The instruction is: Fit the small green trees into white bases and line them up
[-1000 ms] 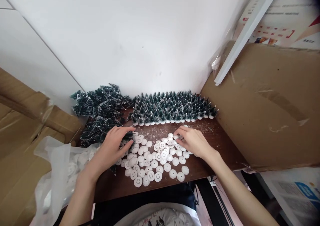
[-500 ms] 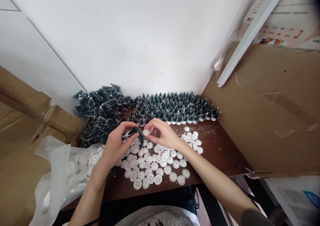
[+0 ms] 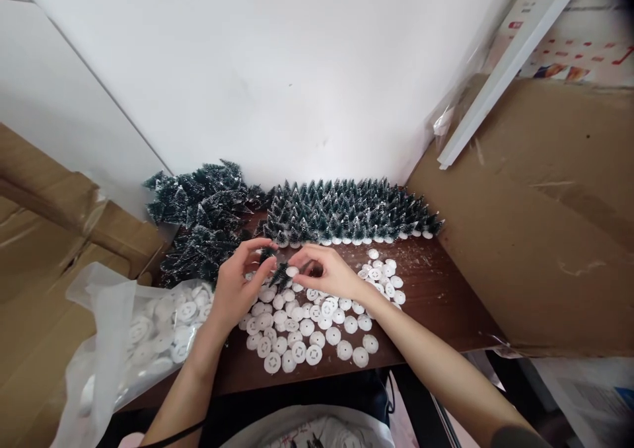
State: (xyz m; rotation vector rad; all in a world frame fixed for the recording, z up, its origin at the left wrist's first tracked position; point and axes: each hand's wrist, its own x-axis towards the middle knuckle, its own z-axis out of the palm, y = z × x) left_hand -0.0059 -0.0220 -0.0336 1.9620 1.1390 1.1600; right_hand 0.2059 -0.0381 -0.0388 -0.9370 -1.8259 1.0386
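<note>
My left hand (image 3: 241, 277) pinches a small dark green tree (image 3: 266, 255) between thumb and fingertips. Facing it, my right hand (image 3: 327, 271) holds a white disc (image 3: 292, 271) at its fingertips. A second little tree (image 3: 281, 275) lies between the hands, close against that disc; whether it is attached cannot be made out. Loose white discs (image 3: 307, 327) are spread below my hands, some overlapping. Behind them stand rows of frosted green trees (image 3: 347, 210) on white bases. Loose trees (image 3: 198, 217) are heaped at the back left.
A clear plastic bag (image 3: 163, 332) of white discs lies at the front left of the brown table (image 3: 436, 296). Cardboard (image 3: 535, 217) rises on the right, more cardboard (image 3: 44, 263) on the left. A white wall (image 3: 297, 78) is behind, with a white strip (image 3: 510, 71) at upper right.
The disc in my right hand has shifted slightly down, and a tree now shows beside it. The view has moved a little. Both hands remain close together.
</note>
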